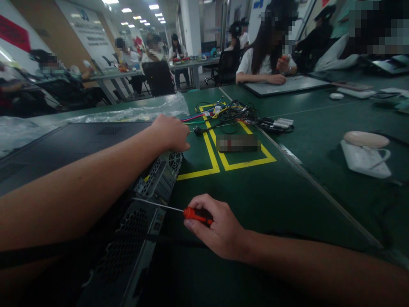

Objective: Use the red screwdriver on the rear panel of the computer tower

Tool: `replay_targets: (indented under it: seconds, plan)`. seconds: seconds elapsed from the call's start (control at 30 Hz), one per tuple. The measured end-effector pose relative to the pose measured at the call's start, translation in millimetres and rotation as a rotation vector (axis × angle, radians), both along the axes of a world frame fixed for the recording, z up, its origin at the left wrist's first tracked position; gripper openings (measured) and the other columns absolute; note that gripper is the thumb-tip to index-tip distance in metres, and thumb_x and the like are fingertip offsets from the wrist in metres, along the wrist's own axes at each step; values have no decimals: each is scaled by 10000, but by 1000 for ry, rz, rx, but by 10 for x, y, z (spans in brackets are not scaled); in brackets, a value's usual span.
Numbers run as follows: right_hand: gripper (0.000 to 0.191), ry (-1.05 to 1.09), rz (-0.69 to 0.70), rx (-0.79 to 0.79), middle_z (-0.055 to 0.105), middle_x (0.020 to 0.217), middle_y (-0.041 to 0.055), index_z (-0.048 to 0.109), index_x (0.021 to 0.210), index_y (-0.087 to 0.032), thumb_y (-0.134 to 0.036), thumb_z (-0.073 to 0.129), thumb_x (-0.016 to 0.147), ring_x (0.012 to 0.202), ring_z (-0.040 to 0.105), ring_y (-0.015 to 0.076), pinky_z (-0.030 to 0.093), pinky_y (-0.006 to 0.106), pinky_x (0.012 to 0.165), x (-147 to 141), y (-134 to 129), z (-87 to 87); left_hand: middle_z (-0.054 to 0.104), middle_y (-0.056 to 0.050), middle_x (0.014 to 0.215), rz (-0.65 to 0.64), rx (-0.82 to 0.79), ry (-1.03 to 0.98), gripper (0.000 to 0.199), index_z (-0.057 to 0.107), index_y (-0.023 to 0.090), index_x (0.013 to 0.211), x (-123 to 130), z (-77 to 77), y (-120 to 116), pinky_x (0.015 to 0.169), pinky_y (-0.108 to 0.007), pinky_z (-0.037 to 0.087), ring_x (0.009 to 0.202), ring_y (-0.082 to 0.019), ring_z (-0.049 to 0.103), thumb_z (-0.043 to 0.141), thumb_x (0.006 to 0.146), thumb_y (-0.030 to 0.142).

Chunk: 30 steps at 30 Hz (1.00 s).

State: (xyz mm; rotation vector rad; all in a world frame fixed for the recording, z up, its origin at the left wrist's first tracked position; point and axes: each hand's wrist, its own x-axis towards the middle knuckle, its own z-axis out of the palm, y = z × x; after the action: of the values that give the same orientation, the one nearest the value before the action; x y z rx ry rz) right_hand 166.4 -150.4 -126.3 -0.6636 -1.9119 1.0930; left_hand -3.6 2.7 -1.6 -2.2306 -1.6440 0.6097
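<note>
In my right hand [220, 228] is a screwdriver [193, 214] with a red and black handle, my fingers wrapped round it. Its long thin shaft points left, the tip over the vented metal back of a computer case [131, 226]. The case lies on its side, with a dark flat panel [79, 138] on top. At the far corner, by the round fan grille, my left hand [171, 133] has its fingers curled downward. Whatever those fingers hold, if anything, is hidden. A black plug [200, 131] lies just beyond them.
Tangled cables [236, 111] lie beyond the case. A blurred dark block [238, 143] sits within yellow tape [252, 164] on the green table [262, 200]. At right is a white dish-like object [364, 160]. Clear plastic wrap [153, 106] lies behind; a person [265, 64] sits opposite.
</note>
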Motion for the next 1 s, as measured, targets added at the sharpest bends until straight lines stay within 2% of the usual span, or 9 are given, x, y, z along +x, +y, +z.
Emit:
replay_targets:
  seconds: [0.27,0.53,0.77,0.9,1.0]
  plan:
    - [142,-8,0,5,636,835,-4,590,1008,-188,-234,668,899,690,577,127,462,263,670,5,-3,0,690,-168,1291,-25,12,30,618,688,231,1263,-7,-10,11,882,-494,513,1170,-370,623,419,821,569]
    - [125,-7,-15,42,631,841,4,613,1011,-177,-243,643,909,701,567,129,450,255,673,3,-12,16,681,-132,1318,12,2,39,596,681,264,1278,31,18,-23,921,-473,490,1207,-343,599,431,829,566]
    - [178,7,20,82,632,858,31,651,1053,-143,-277,557,982,733,580,138,453,261,672,7,-1,9,696,-176,1277,-30,12,26,609,697,217,1246,11,1,-11,875,-499,509,1166,-373,626,429,816,557]
    - [199,21,-2,52,630,852,10,609,1089,-162,-258,643,918,696,568,126,448,257,655,-2,-16,-14,688,-148,1301,-6,7,38,606,685,242,1265,18,1,-12,903,-482,496,1189,-353,609,428,823,567]
    - [232,19,-20,27,611,811,-21,572,1044,-187,-206,699,851,644,536,110,428,246,621,-7,-21,-12,696,-162,1275,-20,17,35,605,694,229,1258,14,-5,-5,879,-482,505,1162,-359,627,428,823,554]
